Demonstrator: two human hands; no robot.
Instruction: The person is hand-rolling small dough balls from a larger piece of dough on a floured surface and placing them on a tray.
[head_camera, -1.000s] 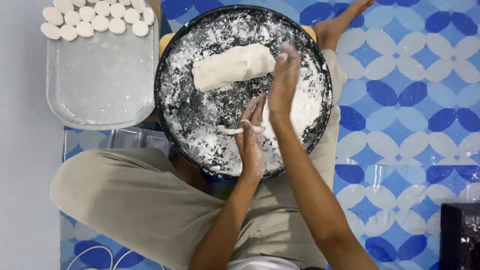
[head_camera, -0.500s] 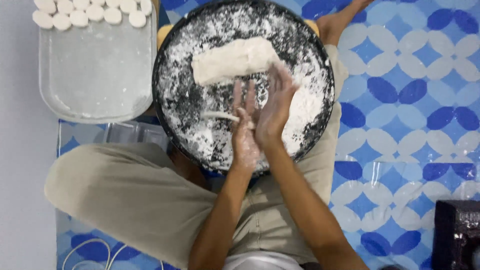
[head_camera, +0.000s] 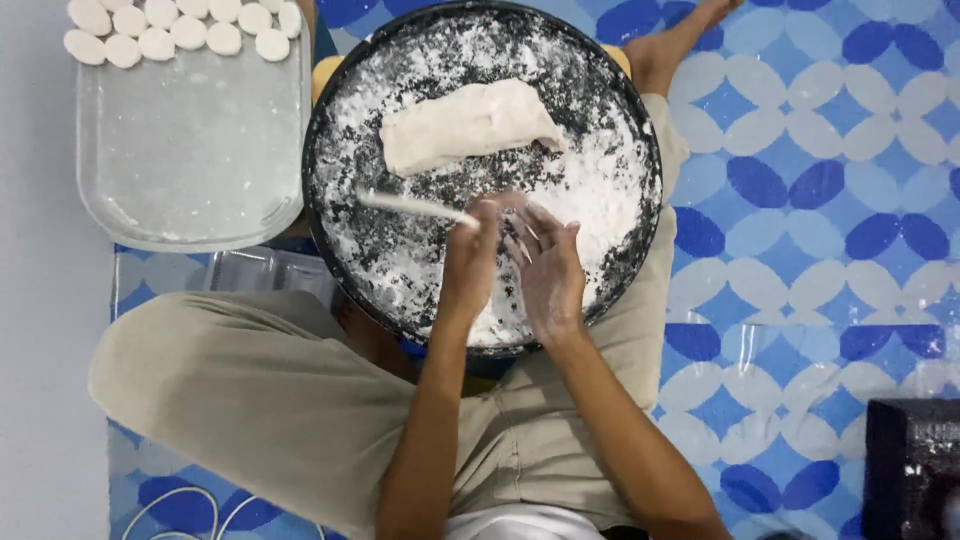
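A round black pan (head_camera: 335, 130) dusted with white flour rests on my lap. A pale lump of dough (head_camera: 465, 125) lies in its upper middle. My left hand (head_camera: 472, 260) and my right hand (head_camera: 548, 272) are pressed together over the pan's lower part, floury, with a piece of dough between the palms. A thin rolled strip of dough (head_camera: 410, 206) sticks out to the left from between them.
A clear rectangular tray (head_camera: 190, 150) sits left of the pan, with several small round dough pieces (head_camera: 180, 30) lined along its far edge. The floor mat (head_camera: 820, 200) has a blue and white pattern. A dark object (head_camera: 915, 470) stands at the lower right.
Both hands came together lower in the pan and rubbed against each other. The thin dough strip has grown longer out to the left. The big lump has not moved.
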